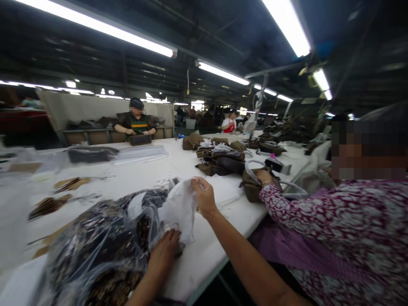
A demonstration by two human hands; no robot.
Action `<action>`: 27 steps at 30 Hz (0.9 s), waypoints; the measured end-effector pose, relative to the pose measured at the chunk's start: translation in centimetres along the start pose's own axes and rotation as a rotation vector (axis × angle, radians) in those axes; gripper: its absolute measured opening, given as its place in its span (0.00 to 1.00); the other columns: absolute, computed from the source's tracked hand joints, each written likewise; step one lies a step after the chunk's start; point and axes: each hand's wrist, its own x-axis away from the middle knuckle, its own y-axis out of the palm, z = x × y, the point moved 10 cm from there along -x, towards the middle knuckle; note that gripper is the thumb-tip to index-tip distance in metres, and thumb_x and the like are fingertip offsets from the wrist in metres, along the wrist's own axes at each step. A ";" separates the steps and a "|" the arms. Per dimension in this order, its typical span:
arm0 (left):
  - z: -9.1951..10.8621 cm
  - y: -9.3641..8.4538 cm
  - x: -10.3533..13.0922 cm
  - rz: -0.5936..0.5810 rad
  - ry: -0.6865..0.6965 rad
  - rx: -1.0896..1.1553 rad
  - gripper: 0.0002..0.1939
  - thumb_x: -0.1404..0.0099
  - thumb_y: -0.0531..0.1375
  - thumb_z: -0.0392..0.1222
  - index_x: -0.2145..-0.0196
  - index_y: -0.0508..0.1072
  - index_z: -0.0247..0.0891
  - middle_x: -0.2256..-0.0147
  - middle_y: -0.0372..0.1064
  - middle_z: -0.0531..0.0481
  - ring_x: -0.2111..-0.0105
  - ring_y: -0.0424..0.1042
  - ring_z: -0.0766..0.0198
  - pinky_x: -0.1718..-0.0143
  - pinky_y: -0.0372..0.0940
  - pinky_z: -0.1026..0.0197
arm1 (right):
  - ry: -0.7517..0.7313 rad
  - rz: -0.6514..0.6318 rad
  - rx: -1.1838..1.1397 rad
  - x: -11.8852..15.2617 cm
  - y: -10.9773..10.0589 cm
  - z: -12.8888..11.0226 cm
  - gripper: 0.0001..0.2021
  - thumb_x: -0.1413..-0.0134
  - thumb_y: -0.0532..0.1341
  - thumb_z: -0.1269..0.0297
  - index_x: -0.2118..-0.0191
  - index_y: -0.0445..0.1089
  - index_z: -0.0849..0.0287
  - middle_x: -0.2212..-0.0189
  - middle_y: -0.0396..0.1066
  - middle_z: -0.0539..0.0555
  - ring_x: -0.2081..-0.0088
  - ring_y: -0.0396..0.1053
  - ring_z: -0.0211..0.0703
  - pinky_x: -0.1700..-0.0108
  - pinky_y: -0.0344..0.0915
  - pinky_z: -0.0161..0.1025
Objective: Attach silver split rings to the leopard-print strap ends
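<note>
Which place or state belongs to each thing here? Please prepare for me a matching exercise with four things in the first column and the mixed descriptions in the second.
Things:
1. Right hand
2. Left hand
3. Brown bags
4. Clear plastic

Places and states:
A. over dark patterned material
B. lower, near the bottom of the thin white sheet
C. piled on the table, beyond the hands
D. raised, pinching the thin white sheet

Right pairs: 1-D, 2-B, 3-C, 4-A
</note>
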 end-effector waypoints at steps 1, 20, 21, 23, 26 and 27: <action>-0.4 0.3 -0.1 -0.002 -0.003 -0.008 0.30 0.40 0.46 0.21 0.43 0.70 0.32 0.41 0.66 0.36 0.41 0.65 0.51 0.41 0.60 0.50 | -0.017 -0.004 0.008 -0.2 0.2 -0.5 0.16 0.43 0.59 0.51 0.63 0.74 0.59 0.72 0.72 0.49 0.69 0.66 0.40 0.65 0.64 0.34; 0.5 -10.9 3.9 0.316 -0.108 0.971 0.51 0.40 0.62 0.56 0.31 0.35 0.43 0.34 0.52 0.32 0.40 0.64 0.47 0.52 0.71 0.50 | 0.151 -0.127 -0.275 3.9 2.6 -3.3 0.15 0.43 0.60 0.48 0.63 0.69 0.57 0.73 0.72 0.49 0.71 0.69 0.41 0.68 0.66 0.35; 1.2 -11.2 4.4 0.308 -0.057 1.025 0.51 0.39 0.60 0.58 0.30 0.33 0.43 0.33 0.48 0.33 0.38 0.60 0.46 0.50 0.69 0.49 | 0.178 -0.152 -0.292 5.5 3.5 -3.2 0.15 0.42 0.59 0.49 0.62 0.70 0.57 0.72 0.73 0.51 0.70 0.70 0.43 0.67 0.67 0.36; 2.0 -11.6 5.7 0.303 -0.001 1.066 0.44 0.35 0.56 0.59 0.30 0.40 0.42 0.34 0.53 0.36 0.37 0.58 0.48 0.44 0.64 0.47 | 0.239 -0.229 -0.316 9.3 5.4 -2.8 0.15 0.40 0.58 0.51 0.59 0.72 0.57 0.70 0.75 0.53 0.67 0.73 0.46 0.64 0.69 0.40; 0.8 -11.4 8.3 0.346 -0.091 1.012 0.31 0.33 0.54 0.56 0.36 0.59 0.42 0.41 0.67 0.43 0.39 0.63 0.50 0.40 0.61 0.48 | 0.199 -0.305 -0.219 14.4 6.6 -2.9 0.16 0.34 0.52 0.54 0.55 0.74 0.54 0.63 0.77 0.54 0.59 0.74 0.49 0.54 0.70 0.45; 0.1 -11.1 9.4 0.367 -0.150 0.973 0.29 0.33 0.55 0.56 0.38 0.63 0.43 0.45 0.71 0.44 0.42 0.66 0.50 0.41 0.63 0.49 | 0.126 -0.349 -0.112 15.9 6.7 -3.3 0.15 0.34 0.53 0.56 0.54 0.75 0.52 0.58 0.77 0.54 0.54 0.73 0.50 0.50 0.68 0.47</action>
